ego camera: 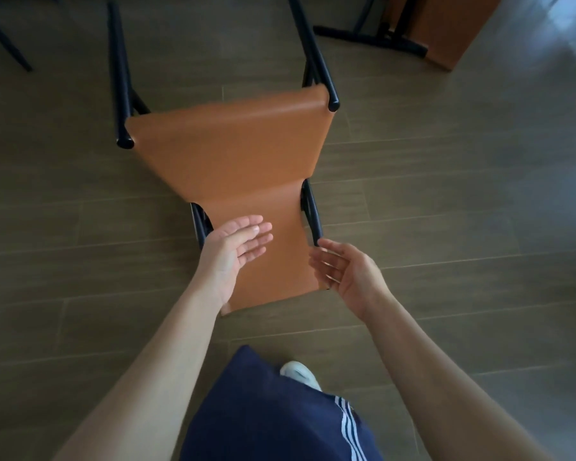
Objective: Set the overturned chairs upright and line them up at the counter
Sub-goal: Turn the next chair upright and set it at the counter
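Head view, looking down at floor.

Chair (233,161): centre of frame, tipped over on the floor (80,261), narrow end of its panel toward the person, wide end toward the top. Not upright. Counter not in view.

Second chair (446,28): upper right, also down, only partly in frame. A loose-looking black leg (7,38) shows at upper left; cannot tell what it belongs to.

Left hand (233,251): over the left side of the narrow panel end, palm turned inward, fingers (256,234) straight and pressed together. Contact with the panel: cannot tell.

Right hand (346,274): at the panel's right edge, fingers loosely curled and slightly apart, holding nothing; the top fingertip sits just beside the end of a black tube (310,207).

Judgement: the hands bracket the narrow end from both sides to take a two-sided hold. That end is nearest the body and gives the longest lever for swinging the chair up. No grip closed yet.

Materials: panel is smooth orange sheet, leather-like, matte with a soft sheen, waisted like an hourglass and gently curved. Frame is round black tube, matte, with rounded caps (125,141). Floor is grey-brown wood-look plank, slightly glossy at right.

Also seen: navy shorts (263,410) with white stripes, white shoe (300,374).
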Demonstrator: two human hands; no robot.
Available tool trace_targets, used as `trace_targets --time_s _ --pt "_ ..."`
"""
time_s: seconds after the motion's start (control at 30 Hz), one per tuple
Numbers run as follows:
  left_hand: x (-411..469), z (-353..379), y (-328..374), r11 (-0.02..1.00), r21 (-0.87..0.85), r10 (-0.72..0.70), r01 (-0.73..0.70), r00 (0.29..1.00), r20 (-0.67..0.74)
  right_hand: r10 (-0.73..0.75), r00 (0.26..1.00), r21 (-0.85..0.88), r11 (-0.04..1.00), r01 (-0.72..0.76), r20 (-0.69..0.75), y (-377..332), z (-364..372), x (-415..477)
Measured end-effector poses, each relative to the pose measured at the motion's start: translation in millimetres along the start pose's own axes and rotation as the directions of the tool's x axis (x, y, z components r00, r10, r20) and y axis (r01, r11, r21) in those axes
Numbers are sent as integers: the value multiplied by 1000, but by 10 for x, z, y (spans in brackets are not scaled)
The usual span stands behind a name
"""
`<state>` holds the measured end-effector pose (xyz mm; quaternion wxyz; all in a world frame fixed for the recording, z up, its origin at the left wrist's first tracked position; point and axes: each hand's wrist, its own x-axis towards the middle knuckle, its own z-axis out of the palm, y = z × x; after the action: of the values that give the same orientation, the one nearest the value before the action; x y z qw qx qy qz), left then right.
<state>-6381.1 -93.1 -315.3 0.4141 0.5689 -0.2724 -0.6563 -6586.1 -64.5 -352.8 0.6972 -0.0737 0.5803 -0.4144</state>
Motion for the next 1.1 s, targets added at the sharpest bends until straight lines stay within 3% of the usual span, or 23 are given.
trace_targets --time_s 0.4,0.6,0.8,0.97,1.1 --pt "1711 -567 -1927 966 247 74 -74 997 7 90 996 37 995 -89 -1 1607 -423 2353" --pt "2328 -745 -2520 932 339 109 -124 992 65 95 994 78 992 -98 46 2180 -531 3153" --pt "2679 -1045 -2793 876 471 87 -101 995 52 93 992 129 986 -104 91 2458 -604 3599" --pt "2609 -1086 -3115 879 472 71 -64 997 3 130 987 113 984 -141 99 2672 -671 3669" --pt "2556 -1085 -3307 812 582 45 -47 999 19 174 982 152 971 -183 70 2845 -757 3712"
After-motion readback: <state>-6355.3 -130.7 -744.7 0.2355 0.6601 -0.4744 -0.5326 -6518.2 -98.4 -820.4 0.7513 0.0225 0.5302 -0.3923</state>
